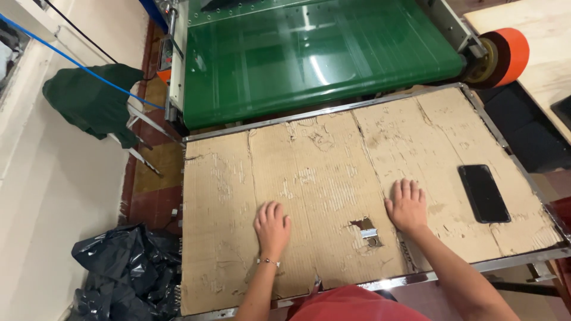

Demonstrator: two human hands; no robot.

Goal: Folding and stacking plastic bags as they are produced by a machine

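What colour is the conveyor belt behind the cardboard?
Green; the conveyor belt shows glossy and clear in the head view.

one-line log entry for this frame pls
left hand: flat, palm down on worn brown cardboard sheet | right hand: flat on same sheet | black phone: right of right hand, untouched | green conveyor belt: beyond

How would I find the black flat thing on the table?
Start at the green conveyor belt, then drop to the worn cardboard sheet on the metal-framed table. The phone lies just beyond the right hand: the only smooth, shiny black rectangle there.
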